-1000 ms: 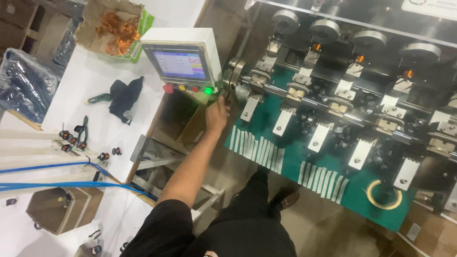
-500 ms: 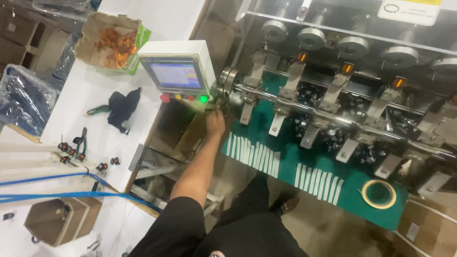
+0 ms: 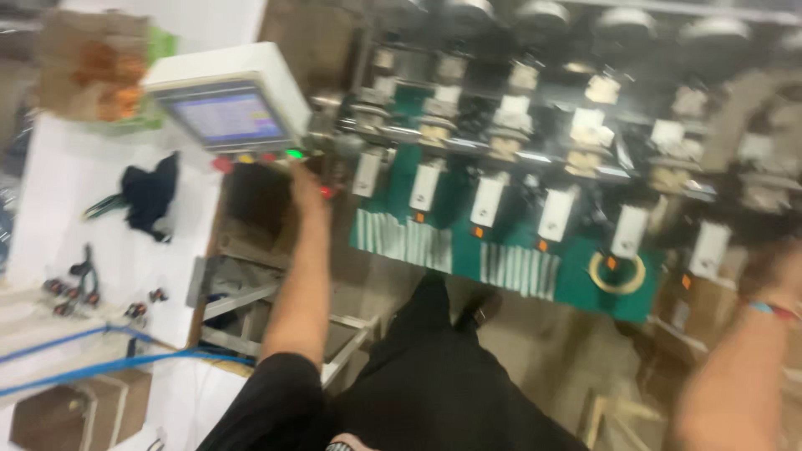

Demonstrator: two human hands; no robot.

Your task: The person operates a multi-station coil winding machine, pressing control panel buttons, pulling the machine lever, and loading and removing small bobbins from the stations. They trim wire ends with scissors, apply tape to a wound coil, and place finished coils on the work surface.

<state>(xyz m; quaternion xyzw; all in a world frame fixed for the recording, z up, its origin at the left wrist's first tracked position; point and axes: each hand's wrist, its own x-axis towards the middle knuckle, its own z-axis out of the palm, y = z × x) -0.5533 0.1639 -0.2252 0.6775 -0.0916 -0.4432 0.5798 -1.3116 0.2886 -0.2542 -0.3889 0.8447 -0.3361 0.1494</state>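
Left hand (image 3: 307,185) at boxy white control panel (image 3: 227,98) buttons; grip blurred, cannot tell.

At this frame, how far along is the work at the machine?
Done: the screen is lit and a green light glows. In hand: the left hand reaches to the buttons beneath it; the right hand is blurred at the picture's edge. Left: white strips and a tape ring lie untouched on the green bed.

Control box (image 3: 225,100): white housing, lit bluish screen tilted upward, row of buttons along its lower edge, one glowing green (image 3: 294,154). Stood at machine's left end; blurred.
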